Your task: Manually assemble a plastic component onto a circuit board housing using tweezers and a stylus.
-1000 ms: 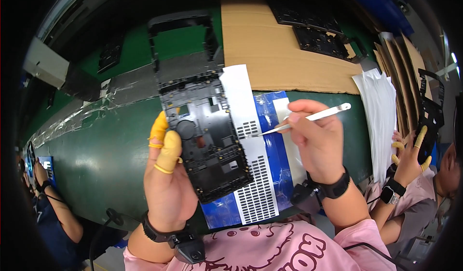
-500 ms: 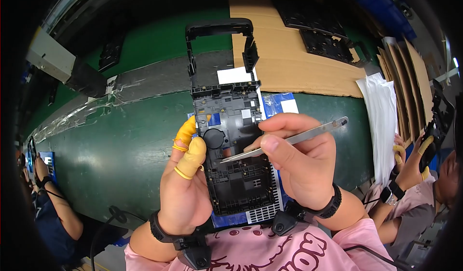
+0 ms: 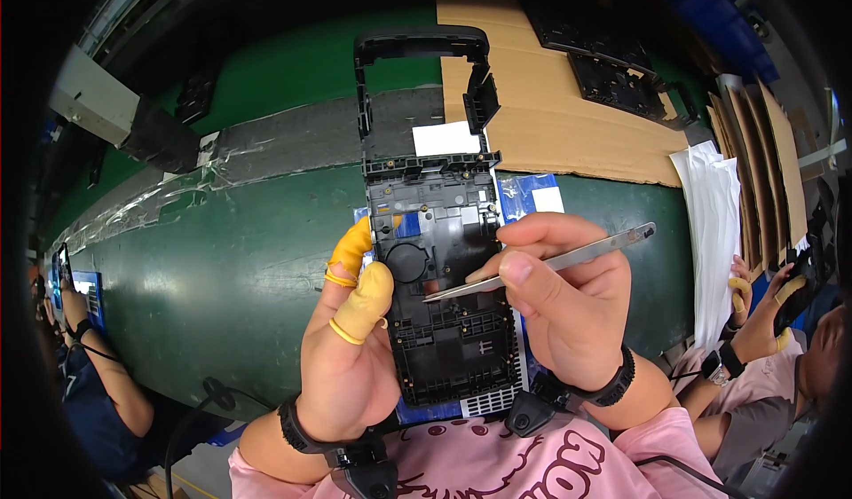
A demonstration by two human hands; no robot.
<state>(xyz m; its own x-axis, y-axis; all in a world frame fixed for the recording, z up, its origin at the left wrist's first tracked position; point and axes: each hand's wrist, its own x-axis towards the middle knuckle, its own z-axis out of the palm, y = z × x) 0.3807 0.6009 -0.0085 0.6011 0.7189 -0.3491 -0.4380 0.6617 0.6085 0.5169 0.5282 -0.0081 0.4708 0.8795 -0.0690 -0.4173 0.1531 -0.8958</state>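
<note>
- Moved since the earliest frame: tweezers (image 3: 595, 250), from the printed sheet (image 3: 491, 402) to over the black housing (image 3: 454, 242), which now stands straighter, looped end at 12 o'clock.
- Worktop (image 3: 204, 268), green: beneath, spreading toward 9 o'clock.
- Black housing: centre, raised above worktop. Work judged under way; tweezing at its inner face appears unfinished, pieces already fitted not distinguishable.
- Left hand (image 3: 351, 366): partly curled, gripping housing's 8 o'clock edge; yellow finger cots (image 3: 362, 304) on two digits.
- Right hand (image 3: 572, 304): at housing's 4 o'clock, fingers nearly closed, pinching tweezers.
- Printed sheet, dark rectangles: mostly hidden behind housing, showing at 5 o'clock.
- Tweezers: tips toward 9 o'clock, at housing's middle; contact and any load cannot be told.
</note>
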